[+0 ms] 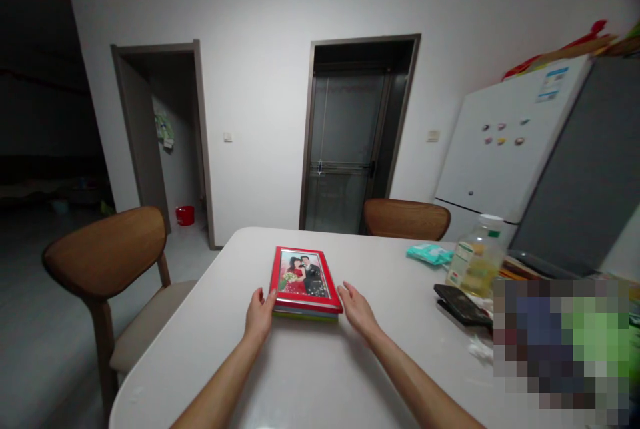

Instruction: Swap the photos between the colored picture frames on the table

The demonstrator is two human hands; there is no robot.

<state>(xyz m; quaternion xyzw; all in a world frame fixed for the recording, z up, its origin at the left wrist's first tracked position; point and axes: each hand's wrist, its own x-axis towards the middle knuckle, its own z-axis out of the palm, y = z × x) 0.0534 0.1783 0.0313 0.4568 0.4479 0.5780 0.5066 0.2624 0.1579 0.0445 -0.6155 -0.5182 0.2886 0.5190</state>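
Note:
A red-bordered picture frame (331, 301) with a photo of a couple lies face up on top of a thin stack with a yellow-green lower edge (306, 315). What the lower layers are, I cannot make out. Beside the stack's near left corner is my left hand (259, 315), its thumb against the frame's side and its fingers loosely bent, not wrapped round it. My right hand (359, 310) is at the right side with fingers stretched out, the fingertips close to or touching the frame's edge.
The white table (295, 375) has rounded corners. On its right are a teal packet (429, 254), a plastic jar (475, 259) with yellowish contents, a black wallet-like item (463, 304) and crumpled tissue (481, 350). Wooden chairs stand left (107, 252) and behind (407, 217).

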